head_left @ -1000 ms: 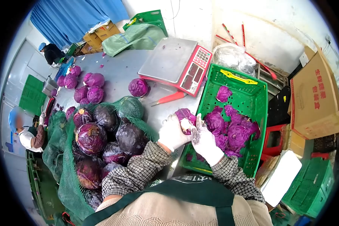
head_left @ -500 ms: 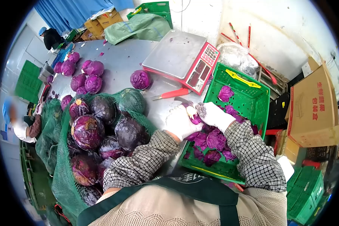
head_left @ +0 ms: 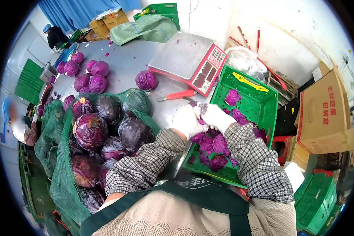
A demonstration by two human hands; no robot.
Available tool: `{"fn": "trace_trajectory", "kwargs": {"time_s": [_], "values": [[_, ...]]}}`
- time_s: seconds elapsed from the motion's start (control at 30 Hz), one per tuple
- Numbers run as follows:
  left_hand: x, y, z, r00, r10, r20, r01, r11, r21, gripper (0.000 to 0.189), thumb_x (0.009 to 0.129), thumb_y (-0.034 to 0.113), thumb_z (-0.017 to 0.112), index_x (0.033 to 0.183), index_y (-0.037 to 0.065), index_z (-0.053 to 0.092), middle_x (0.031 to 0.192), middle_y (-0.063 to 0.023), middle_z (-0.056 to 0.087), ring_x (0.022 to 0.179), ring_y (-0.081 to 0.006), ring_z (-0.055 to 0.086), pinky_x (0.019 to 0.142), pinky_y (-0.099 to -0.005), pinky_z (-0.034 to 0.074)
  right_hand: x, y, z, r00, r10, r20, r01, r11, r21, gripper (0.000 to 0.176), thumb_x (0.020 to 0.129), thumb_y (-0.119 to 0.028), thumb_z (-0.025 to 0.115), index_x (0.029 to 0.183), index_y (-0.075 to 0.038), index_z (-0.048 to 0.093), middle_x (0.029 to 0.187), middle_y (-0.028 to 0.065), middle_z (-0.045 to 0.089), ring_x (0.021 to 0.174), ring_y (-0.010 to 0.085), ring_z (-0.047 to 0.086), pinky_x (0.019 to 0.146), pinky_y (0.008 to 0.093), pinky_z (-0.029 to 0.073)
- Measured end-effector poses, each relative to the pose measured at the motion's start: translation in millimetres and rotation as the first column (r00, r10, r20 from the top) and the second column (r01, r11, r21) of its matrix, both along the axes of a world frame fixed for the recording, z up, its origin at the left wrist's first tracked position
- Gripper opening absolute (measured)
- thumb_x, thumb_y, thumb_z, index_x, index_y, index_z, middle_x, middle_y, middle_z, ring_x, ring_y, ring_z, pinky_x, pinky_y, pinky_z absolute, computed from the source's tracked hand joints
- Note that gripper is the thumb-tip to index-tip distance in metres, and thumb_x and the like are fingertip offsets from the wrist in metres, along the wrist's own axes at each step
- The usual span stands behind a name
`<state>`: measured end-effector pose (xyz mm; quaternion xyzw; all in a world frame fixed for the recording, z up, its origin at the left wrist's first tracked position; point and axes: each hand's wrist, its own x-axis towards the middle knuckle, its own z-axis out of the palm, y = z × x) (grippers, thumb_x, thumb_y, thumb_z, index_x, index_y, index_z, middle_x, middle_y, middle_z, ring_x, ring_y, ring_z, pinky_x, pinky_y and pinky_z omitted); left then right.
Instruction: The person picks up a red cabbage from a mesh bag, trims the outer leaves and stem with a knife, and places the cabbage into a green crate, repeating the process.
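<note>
Both my hands, in white gloves, meet over the near left edge of a green crate [head_left: 272, 118]. My left hand [head_left: 185, 121] is closed around a red cabbage [head_left: 201, 120], of which only small purple parts show between the gloves. My right hand [head_left: 215, 117] presses against the same cabbage from the right, its fingers bent and partly hidden. A dark curved piece rises above the left fingers; I cannot make out what it is. Loose purple cabbage leaves [head_left: 220, 144] lie in the crate below. A knife with an orange handle [head_left: 181, 94] rests on the table beyond my hands.
On the left, a green mesh sack [head_left: 63, 177] holds several unpeeled red cabbages [head_left: 90, 131]. Peeled cabbages [head_left: 97, 84] sit on the metal table [head_left: 124, 59]. A red scale [head_left: 181, 55] stands ahead, a cardboard box [head_left: 322, 112] at right. A co-worker [head_left: 21, 122] is at far left.
My right hand has moved slightly left and closer to my left hand, covering more of the cabbage. The view has shifted a little. The far-left co-worker's arm has lowered.
</note>
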<state>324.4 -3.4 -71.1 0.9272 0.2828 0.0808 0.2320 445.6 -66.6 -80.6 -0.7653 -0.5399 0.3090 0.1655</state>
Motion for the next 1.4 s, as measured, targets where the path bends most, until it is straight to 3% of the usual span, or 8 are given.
{"fn": "trace_trajectory", "kwargs": {"time_s": [0.23,0.47,0.57,0.7,0.77,0.87,1.03,1.4], "values": [[-5.4,-0.8,7.9,1.000,0.004,-0.019,-0.005,0.997,-0.080,0.039,0.064,0.040,0.069,0.086,0.008,0.066,0.076,-0.0195,0.063,0.068,-0.0365,0.063,0.066,-0.0407,0.052,35.6,15.1,-39.6,0.969,-0.065,0.237,0.023,0.984,0.175,0.049,0.097,-0.041,0.037,0.084,-0.004,0.067,0.083,0.0213,0.065,0.082,0.0398,0.063,0.071,0.0475,0.051],[-77.1,7.1,-30.7,0.984,0.015,0.177,-0.003,0.998,-0.067,0.105,0.054,0.048,0.083,0.131,-0.007,0.037,0.120,-0.0237,0.050,0.116,-0.0379,0.049,0.097,-0.0422,0.044,58.3,-68.6,-145.4,0.952,-0.243,0.186,0.090,0.804,0.588,0.028,0.099,-0.027,0.043,0.098,-0.004,0.059,0.087,0.0240,0.062,0.072,0.0410,0.063,0.064,0.0452,0.052],[-89.1,5.1,-31.9,0.989,-0.091,0.114,0.095,0.995,-0.037,0.106,0.054,0.045,0.083,0.134,-0.004,0.035,0.129,-0.0266,0.045,0.123,-0.0398,0.044,0.104,-0.0426,0.039,39.4,-99.3,-149.2,0.912,-0.346,-0.221,0.410,0.768,0.491,0.027,0.099,-0.026,0.047,0.104,-0.002,0.057,0.092,0.0190,0.062,0.059,0.0298,0.063,0.054,0.0379,0.051],[-97.3,0.2,-32.7,0.971,-0.200,0.132,0.201,0.980,0.004,0.105,0.055,0.042,0.084,0.135,-0.005,0.034,0.132,-0.0278,0.042,0.126,-0.0421,0.041,0.107,-0.0440,0.035,28.7,-141.2,-158.7,0.619,-0.531,-0.580,0.784,0.463,0.413,0.030,0.097,-0.034,0.051,0.104,-0.006,0.057,0.073,0.0078,0.064,0.040,0.0127,0.048,0.038,0.0278,0.038],[-101.4,-0.8,-29.5,0.968,-0.208,0.141,0.207,0.978,0.023,0.104,0.055,0.039,0.084,0.134,-0.005,0.034,0.132,-0.0285,0.042,0.125,-0.0427,0.041,0.107,-0.0443,0.035,32.7,-162.4,-133.9,0.062,-0.704,-0.707,0.977,0.188,-0.101,0.031,0.098,-0.038,0.048,0.092,-0.009,0.057,0.051,0.0025,0.053,0.030,0.0091,0.032,0.030,0.0261,0.024],[-105.1,-4.4,-28.8,0.975,-0.177,0.131,0.177,0.984,0.017,0.103,0.056,0.038,0.084,0.134,-0.007,0.033,0.132,-0.0293,0.041,0.126,-0.0439,0.040,0.107,-0.0441,0.034,56.5,-210.0,-180.0,0.596,-0.801,0.057,0.779,0.594,0.201,0.055,0.094,-0.036,0.058,0.130,0.003,0.045,0.082,0.0121,0.069,0.064,0.0174,0.063,0.058,0.0277,0.050],[-99.7,-18.0,-23.4,0.901,-0.432,0.032,0.422,0.893,0.157,0.096,0.061,0.031,0.080,0.137,-0.005,0.032,0.139,-0.0294,0.034,0.131,-0.0434,0.034,0.109,-0.0478,0.030,-13.3,-126.1,-87.4,0.652,-0.146,-0.744,0.617,0.672,0.409,0.083,0.074,-0.005,0.079,0.142,-0.001,0.033,0.148,0.0162,0.033,0.129,0.0225,0.043,0.105,0.0348,0.039],[-98.8,-56.0,-0.3,0.994,-0.099,0.042,0.101,0.993,-0.060,0.126,0.052,0.051,0.085,0.142,-0.009,0.019,0.146,-0.0320,0.023,0.137,-0.0448,0.023,0.113,-0.0458,0.022,-58.0,-105.3,-13.4,0.970,-0.155,-0.187,0.203,0.942,0.269,0.060,0.080,-0.043,0.069,0.120,-0.001,0.056,0.110,0.0202,0.060,0.100,0.0347,0.061,0.085,0.0401,0.050]]}}
